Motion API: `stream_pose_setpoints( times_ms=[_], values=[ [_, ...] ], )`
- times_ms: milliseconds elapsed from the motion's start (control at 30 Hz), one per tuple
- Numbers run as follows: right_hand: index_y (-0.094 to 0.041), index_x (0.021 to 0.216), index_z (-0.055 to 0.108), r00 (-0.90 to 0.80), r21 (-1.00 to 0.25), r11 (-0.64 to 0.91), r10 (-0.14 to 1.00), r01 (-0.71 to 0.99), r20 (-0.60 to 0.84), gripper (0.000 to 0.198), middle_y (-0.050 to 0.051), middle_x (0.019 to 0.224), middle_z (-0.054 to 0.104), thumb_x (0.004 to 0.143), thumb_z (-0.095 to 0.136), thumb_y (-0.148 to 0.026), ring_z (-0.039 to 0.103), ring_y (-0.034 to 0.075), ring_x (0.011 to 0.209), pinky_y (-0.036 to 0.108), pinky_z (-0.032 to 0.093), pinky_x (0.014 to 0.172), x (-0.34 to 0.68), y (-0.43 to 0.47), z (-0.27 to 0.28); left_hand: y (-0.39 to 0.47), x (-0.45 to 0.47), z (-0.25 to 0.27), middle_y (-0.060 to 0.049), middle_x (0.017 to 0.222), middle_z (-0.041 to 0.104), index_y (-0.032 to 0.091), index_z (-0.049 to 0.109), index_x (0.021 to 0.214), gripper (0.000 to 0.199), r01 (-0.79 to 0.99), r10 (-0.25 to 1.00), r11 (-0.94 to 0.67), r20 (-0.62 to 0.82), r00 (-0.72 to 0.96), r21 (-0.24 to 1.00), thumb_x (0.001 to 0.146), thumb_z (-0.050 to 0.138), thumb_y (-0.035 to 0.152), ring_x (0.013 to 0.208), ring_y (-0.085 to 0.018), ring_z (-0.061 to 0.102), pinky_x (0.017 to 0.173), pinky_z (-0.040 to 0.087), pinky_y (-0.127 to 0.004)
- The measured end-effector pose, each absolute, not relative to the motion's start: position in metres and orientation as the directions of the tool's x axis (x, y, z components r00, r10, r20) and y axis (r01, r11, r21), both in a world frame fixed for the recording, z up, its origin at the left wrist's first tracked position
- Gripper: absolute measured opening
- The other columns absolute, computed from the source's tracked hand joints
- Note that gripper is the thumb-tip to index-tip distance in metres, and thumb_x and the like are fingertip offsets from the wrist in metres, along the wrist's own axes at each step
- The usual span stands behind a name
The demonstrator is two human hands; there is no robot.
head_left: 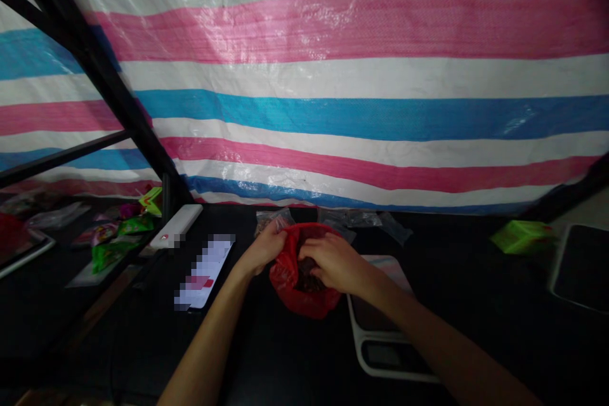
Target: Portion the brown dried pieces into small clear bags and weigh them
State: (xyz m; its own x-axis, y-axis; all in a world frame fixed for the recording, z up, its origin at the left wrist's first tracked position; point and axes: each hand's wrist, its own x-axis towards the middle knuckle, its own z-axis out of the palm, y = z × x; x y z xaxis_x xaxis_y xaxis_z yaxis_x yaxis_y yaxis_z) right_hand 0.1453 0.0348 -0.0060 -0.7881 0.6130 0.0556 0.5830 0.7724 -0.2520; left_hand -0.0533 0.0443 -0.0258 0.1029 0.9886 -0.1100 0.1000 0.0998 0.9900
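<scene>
A red plastic bag (304, 304) stands open on the black table, its mouth facing up. Small dark brown pieces (311, 280) lie inside it; their kind is not clear. My left hand (267, 246) is closed on the bag's left rim. Reaching into the mouth from the right, my right hand (333, 260) has its fingers curled down at the brown pieces, and the fingertips are partly hidden. Just right of the bag, partly under my right forearm, is a white kitchen scale (359, 346). Behind my left hand lies a small clear bag (264, 219) with brownish contents.
Several clear plastic bags (364, 219) lie at the table's back edge. A phone (209, 273) and a long white box (178, 225) are on the left, beyond them colourful packets (111, 250). A green box (521, 236) sits on the right. Striped sheeting (361, 114) hangs behind.
</scene>
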Motion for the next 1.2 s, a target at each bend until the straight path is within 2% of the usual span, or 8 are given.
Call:
stream_pose_setpoints(
  times_ms=[267,467,600,667,833,933,1033,1200],
  values=[
    [-0.019,0.12,0.066,-0.893,-0.104,0.903,0.428,0.417,0.138,0.035,0.008,0.122,0.072,0.087,0.067,-0.01,0.061,0.025,0.114,0.04,0.035,0.105,0.13,0.023,-0.016,0.046,-0.046,-0.024,-0.001,0.075,0.072,0.016,0.067,0.097,0.028,-0.012,0.994,0.096,-0.095,0.051,0.995,0.075,0.051,0.014,0.068,-0.017,0.066,0.065,0.053,-0.027],
    [-0.023,0.1,0.073,-0.83,-0.414,0.787,0.544,0.457,0.118,0.015,0.002,0.102,0.077,0.086,0.077,-0.021,0.065,0.021,0.105,0.037,0.034,0.1,0.137,0.031,-0.006,0.047,-0.057,-0.021,0.001,0.076,0.068,0.016,0.062,0.099,0.024,0.078,0.995,0.092,-0.095,0.027,0.993,0.076,0.06,0.017,0.067,-0.015,0.063,0.062,0.049,-0.024],
    [-0.026,0.106,0.075,-0.774,-0.566,0.667,0.628,0.484,0.079,0.024,-0.001,0.104,0.079,0.085,0.076,-0.015,0.068,0.02,0.104,0.039,0.032,0.105,0.155,0.042,0.009,0.047,-0.07,-0.011,0.003,0.082,0.066,0.017,0.058,0.107,0.035,0.117,0.999,0.009,-0.012,0.031,0.993,0.075,0.071,0.02,0.072,-0.014,0.062,0.066,0.048,-0.024],
    [-0.025,0.111,0.074,-0.762,-0.627,0.622,0.644,0.469,0.069,0.026,0.0,0.108,0.079,0.087,0.073,-0.015,0.069,0.02,0.103,0.038,0.038,0.104,0.166,0.047,0.016,0.048,-0.074,-0.006,0.002,0.086,0.067,0.017,0.059,0.109,0.035,0.085,0.999,-0.046,0.045,0.012,0.995,0.078,0.074,0.025,0.076,-0.014,0.063,0.072,0.049,-0.025],
    [-0.024,0.126,0.068,-0.709,-0.772,0.545,0.681,0.327,0.181,0.035,0.005,0.124,0.074,0.091,0.068,-0.021,0.068,0.022,0.114,0.038,0.049,0.103,0.183,0.053,0.037,0.048,-0.067,-0.001,-0.004,0.101,0.072,0.019,0.059,0.124,0.046,-0.018,0.977,-0.191,0.188,-0.105,0.982,0.088,0.071,0.044,0.094,-0.018,0.068,0.088,0.052,-0.031],
    [-0.026,0.13,0.065,-0.652,-0.796,0.536,0.715,0.281,0.251,0.038,0.004,0.131,0.07,0.093,0.064,-0.019,0.065,0.021,0.12,0.039,0.048,0.107,0.184,0.049,0.05,0.044,-0.055,-0.002,-0.008,0.106,0.074,0.018,0.066,0.119,0.036,0.106,0.946,-0.312,0.319,-0.059,0.944,0.095,0.062,0.044,0.099,-0.021,0.069,0.094,0.052,-0.035],
    [-0.028,0.129,0.064,-0.595,-0.794,0.533,0.751,0.293,0.285,0.037,0.003,0.126,0.071,0.093,0.064,-0.02,0.067,0.019,0.112,0.037,0.051,0.102,0.182,0.044,0.058,0.038,-0.045,-0.006,-0.01,0.12,0.072,0.02,0.069,0.121,0.029,0.307,0.875,-0.472,0.483,0.045,0.826,0.098,0.06,0.036,0.112,-0.024,0.067,0.102,0.05,-0.038],
    [-0.028,0.126,0.065,-0.518,-0.684,0.598,0.775,0.417,0.362,0.036,0.002,0.117,0.073,0.091,0.067,-0.019,0.067,0.019,0.104,0.037,0.05,0.097,0.18,0.039,0.06,0.032,-0.041,-0.012,-0.008,0.12,0.073,0.024,0.068,0.124,0.027,0.509,0.792,-0.573,0.593,0.143,0.642,0.098,0.062,0.027,0.111,-0.025,0.067,0.099,0.049,-0.04]
  ],
)
